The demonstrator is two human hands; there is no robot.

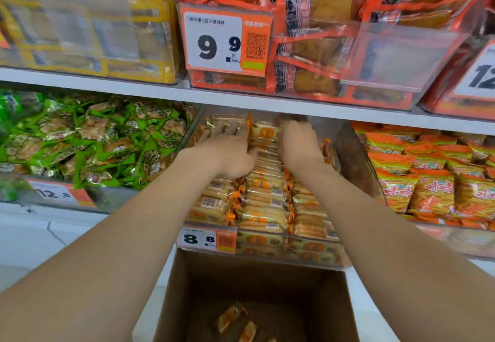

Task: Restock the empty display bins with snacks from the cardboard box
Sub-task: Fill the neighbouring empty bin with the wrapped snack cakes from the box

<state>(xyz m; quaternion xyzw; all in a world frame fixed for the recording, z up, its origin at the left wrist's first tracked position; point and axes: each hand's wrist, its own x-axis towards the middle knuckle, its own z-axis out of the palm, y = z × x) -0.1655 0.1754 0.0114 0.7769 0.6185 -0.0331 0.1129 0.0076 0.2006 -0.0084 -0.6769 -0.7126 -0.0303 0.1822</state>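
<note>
SHOP SHELF, RESTOCKING: A person reaches both hands into a clear display bin (356, 159), where rows of orange-wrapped snack packets (265, 199) are stacked almost to the front rim. The left hand (230, 154) lies on the rear packets with its fingers spread and fairly straight, pressing rather than clutching. The right hand (300, 146), just beside it, reaches to the back of the bin; its fingertips are blurred and tucked under the shelf edge (267, 103), so it cannot be told whether it grasps a packet. Below the forearms, nearer the person than the hands, stands the open cardboard box (171, 301), with only a few loose packets (230, 317) showing on its bottom. A price tag (206, 240) marked 8.8 hangs on the bin's front, beneath the left wrist. Left of the left hand sits a bin of green packets (93, 138); right of the right hand, one of orange bags (428, 181).

The step in hand appears to be settling a batch into place at the back of the bin, with this bin close to full and the box close to spent. The next move would likely call for drawing both hands out from under the shelf edge, dropping them to the box, and gathering the last packets to lay on top without toppling the rows
</note>
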